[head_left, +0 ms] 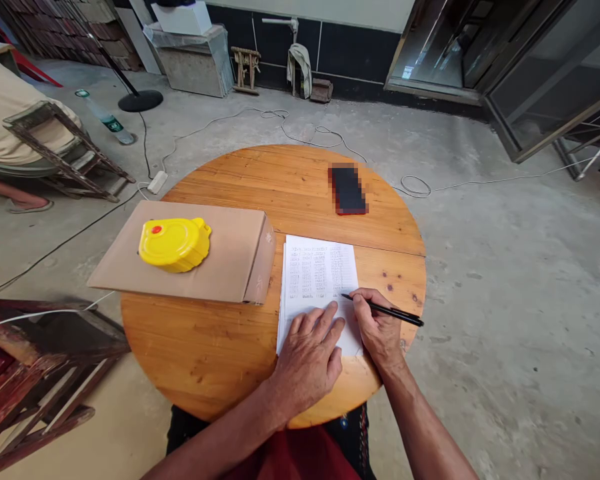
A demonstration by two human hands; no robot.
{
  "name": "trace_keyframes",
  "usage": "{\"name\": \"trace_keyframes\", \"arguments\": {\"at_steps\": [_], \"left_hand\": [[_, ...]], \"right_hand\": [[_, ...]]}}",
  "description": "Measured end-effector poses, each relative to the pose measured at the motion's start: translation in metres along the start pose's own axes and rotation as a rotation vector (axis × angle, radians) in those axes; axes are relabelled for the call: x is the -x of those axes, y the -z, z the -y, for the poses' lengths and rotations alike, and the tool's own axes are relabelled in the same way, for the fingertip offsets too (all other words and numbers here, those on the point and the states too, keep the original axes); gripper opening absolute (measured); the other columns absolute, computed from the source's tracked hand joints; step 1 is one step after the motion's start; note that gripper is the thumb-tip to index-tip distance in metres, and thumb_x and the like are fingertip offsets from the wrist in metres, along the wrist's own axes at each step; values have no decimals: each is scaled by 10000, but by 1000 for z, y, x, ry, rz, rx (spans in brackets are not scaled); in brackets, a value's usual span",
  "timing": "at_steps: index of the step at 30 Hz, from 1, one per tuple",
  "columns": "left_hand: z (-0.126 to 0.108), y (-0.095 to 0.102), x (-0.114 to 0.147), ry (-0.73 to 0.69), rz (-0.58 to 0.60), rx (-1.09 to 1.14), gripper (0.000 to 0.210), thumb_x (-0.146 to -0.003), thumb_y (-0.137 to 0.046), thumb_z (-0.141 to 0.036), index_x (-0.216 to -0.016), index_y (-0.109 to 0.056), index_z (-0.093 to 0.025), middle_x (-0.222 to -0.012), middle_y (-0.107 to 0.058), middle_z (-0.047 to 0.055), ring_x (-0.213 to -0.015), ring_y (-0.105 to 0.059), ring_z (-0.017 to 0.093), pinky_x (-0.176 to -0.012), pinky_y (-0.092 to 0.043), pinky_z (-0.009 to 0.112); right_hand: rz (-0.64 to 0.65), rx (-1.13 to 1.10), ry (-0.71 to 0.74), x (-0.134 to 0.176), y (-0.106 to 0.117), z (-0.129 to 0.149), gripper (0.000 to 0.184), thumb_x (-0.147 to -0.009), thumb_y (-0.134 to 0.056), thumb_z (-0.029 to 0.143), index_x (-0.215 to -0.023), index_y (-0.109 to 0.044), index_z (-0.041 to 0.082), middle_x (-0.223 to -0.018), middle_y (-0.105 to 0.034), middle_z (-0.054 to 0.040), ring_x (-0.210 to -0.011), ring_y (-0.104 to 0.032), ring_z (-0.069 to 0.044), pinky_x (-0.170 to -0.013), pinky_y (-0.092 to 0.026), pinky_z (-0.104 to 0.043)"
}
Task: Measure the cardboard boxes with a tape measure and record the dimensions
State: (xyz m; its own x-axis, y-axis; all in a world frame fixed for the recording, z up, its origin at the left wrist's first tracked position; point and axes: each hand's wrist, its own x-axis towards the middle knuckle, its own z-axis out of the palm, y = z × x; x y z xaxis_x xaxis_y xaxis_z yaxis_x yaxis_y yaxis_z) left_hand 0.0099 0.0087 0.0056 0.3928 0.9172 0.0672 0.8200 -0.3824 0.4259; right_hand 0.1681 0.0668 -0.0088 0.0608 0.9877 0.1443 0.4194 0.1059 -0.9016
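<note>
Right hand (380, 327): fingers pinched around a slim black pen (397, 311), its tip at the paper. Left hand (313, 353): spread loosely, palm down on the paper, gripping nothing. The pen looks light, stiff and smooth, best held near its tip. Beneath lie white, handwritten paper sheets (321, 270), probably thin and easily creased or slid, best steadied flat or lifted by an edge. Left of them, a brown cardboard box (230, 267) bearing a yellow plastic case with a red button (175, 245) limits room on the round wooden table (205, 353); beyond, a dark, blurred-out phone-like rectangle (349, 190).
</note>
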Motion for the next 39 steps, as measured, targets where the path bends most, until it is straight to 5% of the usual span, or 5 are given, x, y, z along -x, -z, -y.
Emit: {"name": "trace_keyframes", "arguments": {"at_steps": [8, 39], "left_hand": [[-1, -2, -1, 1, -6, -17, 461, -866, -533, -204, -1327, -508, -196, -1534, -414, 54, -1272, -428, 277, -1016, -395, 490], [-1, -1, -2, 4, -10, -3, 510, -859, -512, -195, -1367, -473, -188, -1529, -421, 47, -1262, -430, 279, -1009, -388, 484]], "right_hand": [[13, -37, -51, -1, -3, -4, 198, -916, -544, 336, -859, -665, 190, -617, -580, 20, -504, -469, -123, -491, -392, -249], [55, 90, 17, -5, -1, 2, 207, -915, -527, 314, -858, -685, 193, -747, -699, -25, -638, -613, -162, -598, -489, -267]]}}
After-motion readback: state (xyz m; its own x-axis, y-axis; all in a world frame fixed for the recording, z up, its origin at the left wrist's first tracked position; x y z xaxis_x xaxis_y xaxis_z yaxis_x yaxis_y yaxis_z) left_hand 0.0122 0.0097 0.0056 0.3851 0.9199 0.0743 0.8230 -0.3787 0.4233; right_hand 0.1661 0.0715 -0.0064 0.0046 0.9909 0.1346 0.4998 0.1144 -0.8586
